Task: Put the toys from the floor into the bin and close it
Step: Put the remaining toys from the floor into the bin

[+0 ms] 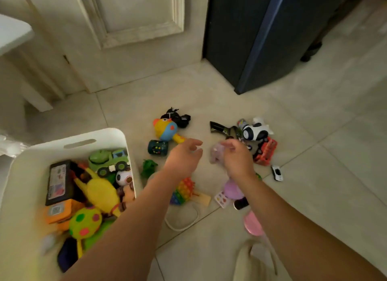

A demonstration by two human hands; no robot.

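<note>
A white bin [109, 135] at the lower left holds several toys, among them a green truck [109, 160] and a yellow rubber chicken [100, 191]. More toys lie on the tiled floor: a yellow and blue bird rattle [166, 128], a dark cylinder [157, 147], a rainbow pop toy [183, 191], a white robot [254, 131], a red bus [266, 151]. My left hand [184, 155] hovers over the floor, fingers apart, holding nothing. My right hand [235, 158] is closed around a small pale purple toy [216, 153], just above the floor.
A dark blue cabinet [261, 39] stands at the back right, and a cream panelled door [129, 18] behind the toys. A small white car [277, 172], a pink object [252, 223] and a white cord [182, 220] lie near my right arm. No lid is visible.
</note>
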